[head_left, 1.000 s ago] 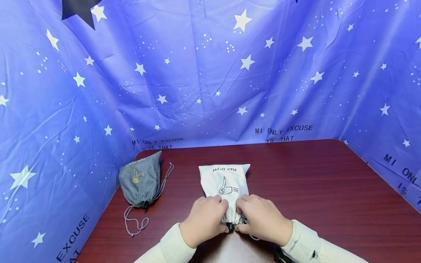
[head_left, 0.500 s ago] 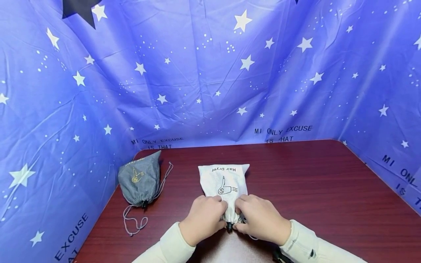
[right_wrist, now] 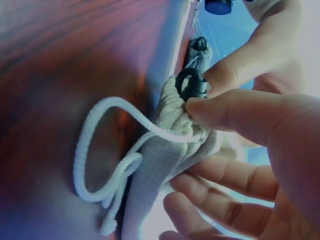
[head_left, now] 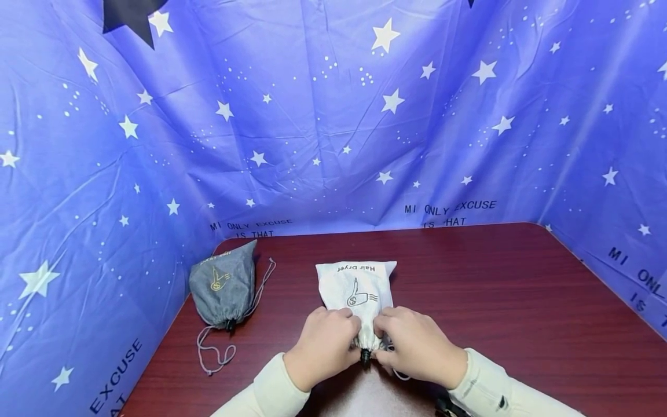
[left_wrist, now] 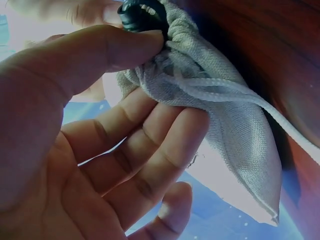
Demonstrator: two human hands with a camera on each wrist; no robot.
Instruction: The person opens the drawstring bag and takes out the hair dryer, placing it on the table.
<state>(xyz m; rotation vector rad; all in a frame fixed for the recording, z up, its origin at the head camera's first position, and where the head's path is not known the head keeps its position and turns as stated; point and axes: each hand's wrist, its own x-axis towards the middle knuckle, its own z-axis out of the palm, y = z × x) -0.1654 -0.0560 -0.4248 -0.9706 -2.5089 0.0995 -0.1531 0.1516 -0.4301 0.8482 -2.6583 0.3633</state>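
Evidently, the fingers of the left hand (head_left: 324, 343) and the right hand (head_left: 421, 347) pinch the gathered neck of a white drawstring bag (head_left: 356, 289), thumbs touching its black toggle (head_left: 366, 357). That bag rests on the dark red bench (head_left: 495, 289), a pale cord (right_wrist: 82, 155) looping out beside the right hand. Farther left lies a gray drawstring bag (head_left: 224, 286); behind hangs a blue starry curtain (head_left: 302, 127).

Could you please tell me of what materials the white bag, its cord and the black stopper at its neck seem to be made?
The white bag: matte woven cloth, perhaps linen or cotton; a coarse weave shows in both wrist views. Its cord: textile, apparently braided, with a ridged surface; cotton or synthetic, I cannot tell. The black stopper: probably plastic, smooth, with slight shiny highlights.
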